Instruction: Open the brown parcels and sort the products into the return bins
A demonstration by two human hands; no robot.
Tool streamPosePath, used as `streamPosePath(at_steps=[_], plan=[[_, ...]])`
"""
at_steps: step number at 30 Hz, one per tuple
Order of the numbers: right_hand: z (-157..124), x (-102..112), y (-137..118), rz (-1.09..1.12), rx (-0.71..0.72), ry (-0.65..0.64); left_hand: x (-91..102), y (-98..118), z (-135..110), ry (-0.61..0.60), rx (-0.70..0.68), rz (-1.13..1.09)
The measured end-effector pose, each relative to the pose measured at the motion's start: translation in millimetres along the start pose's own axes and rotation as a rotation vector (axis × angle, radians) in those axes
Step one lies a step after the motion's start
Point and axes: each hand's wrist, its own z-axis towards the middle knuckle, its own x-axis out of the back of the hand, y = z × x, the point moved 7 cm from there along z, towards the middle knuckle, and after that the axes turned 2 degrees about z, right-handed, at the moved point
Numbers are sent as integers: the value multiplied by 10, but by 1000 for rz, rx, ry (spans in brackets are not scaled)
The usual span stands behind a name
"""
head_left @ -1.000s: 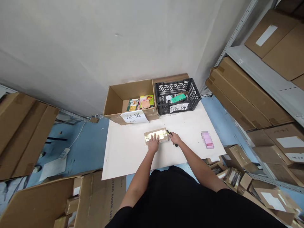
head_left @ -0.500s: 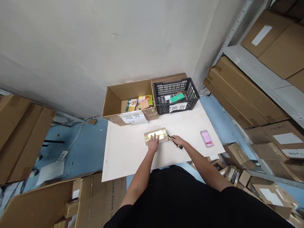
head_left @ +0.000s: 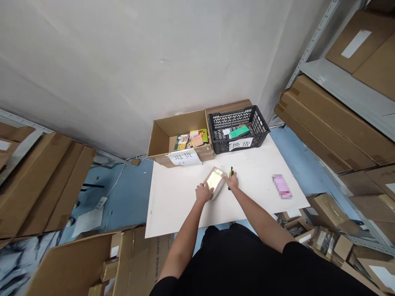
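Observation:
A small cardboard box [head_left: 216,181] with shiny yellowish tape lies at a slant near the middle of the white table [head_left: 175,201]. My left hand [head_left: 203,192] grips its near left end, fingers over the edge. In my right hand [head_left: 232,181] is a black and yellow utility knife [head_left: 231,172], pointing away from me. The thumb side of that hand reaches the box's right edge. Whether the blade is out, I cannot tell.
Behind stand an open cardboard box [head_left: 159,158] with colourful packets and a black plastic crate [head_left: 220,147] holding a green item. A blurred pink item [head_left: 282,187] lies at the right. Shelves with cartons [head_left: 327,127] flank the table.
The small box has turned from lying crosswise to slanting away from me. My left hand has shifted to its near end. The knife has swung from beside the box's right end to point forward.

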Motion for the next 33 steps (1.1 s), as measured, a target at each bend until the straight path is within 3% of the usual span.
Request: streamPosePath(at_steps=[3, 6, 9, 12, 14, 17, 20, 23, 25, 30, 33], plan=[[223, 195, -217, -58, -31, 90, -174, 245, -177, -85, -159, -32], [264, 334, -234, 0, 24, 106, -82, 428, -174, -4, -306, -6], [58, 432, 79, 43, 67, 135, 107, 568, -30, 97, -461, 94], [-281, 297, 526, 10, 70, -8, 102, 722, 86, 35, -698, 183], [-451, 203, 751, -18, 32, -69, 18, 763, 134, -22, -766, 206], [-446, 258, 796, -63, -35, -3, -152, 756, 181, -64, -655, 195], [-192, 453, 538, -87, -57, 84, -333, 764, 132, -54, -423, 132], [64, 561, 261, -5, -6, 50, -497, 820, -22, -11, -248, 72], [120, 582, 235, 130, 9, -2, -569, 867, -134, 31, -213, 52], [-152, 539, 618, 344, 101, -192, -595, 890, -218, 100, -153, 3], [-317, 496, 919, 325, 51, -285, -541, 911, -170, 116, -117, 0]])
